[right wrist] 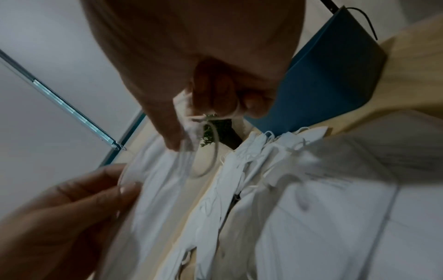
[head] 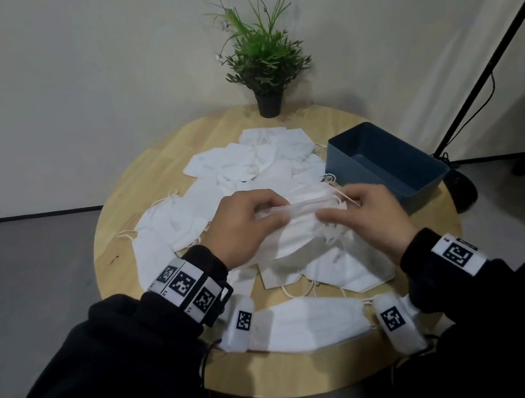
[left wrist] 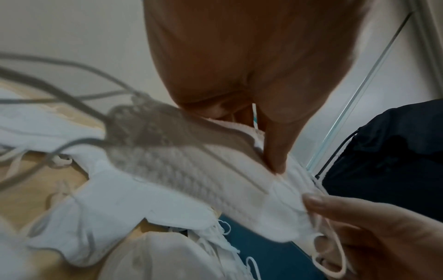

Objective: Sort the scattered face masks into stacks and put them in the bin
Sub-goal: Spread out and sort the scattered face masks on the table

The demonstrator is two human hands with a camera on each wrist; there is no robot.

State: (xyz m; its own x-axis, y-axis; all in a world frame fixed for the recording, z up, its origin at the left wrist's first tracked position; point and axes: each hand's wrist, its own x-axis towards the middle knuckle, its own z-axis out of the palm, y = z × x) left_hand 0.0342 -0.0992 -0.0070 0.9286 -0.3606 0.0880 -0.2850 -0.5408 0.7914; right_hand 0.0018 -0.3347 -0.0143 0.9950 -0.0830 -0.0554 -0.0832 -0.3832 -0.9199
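Observation:
Both hands hold a small stack of white face masks (head: 303, 223) edge-up above the middle of the round wooden table (head: 145, 169). My left hand (head: 251, 221) pinches the stack's left end, my right hand (head: 364, 213) its right end. In the left wrist view the stack of masks (left wrist: 215, 181) runs from my left hand (left wrist: 242, 106) to the right hand's fingertips (left wrist: 316, 200). In the right wrist view my right hand (right wrist: 210, 98) grips mask edges and ear loops. Loose white masks (head: 241, 164) lie scattered over the table. A blue bin (head: 384, 164) stands at the right, nothing visible inside.
A potted green plant (head: 262, 60) stands at the table's far edge. One flat mask (head: 306, 325) lies near the front edge between my wrists. A black stand pole (head: 487, 57) leans right of the table, by the white wall.

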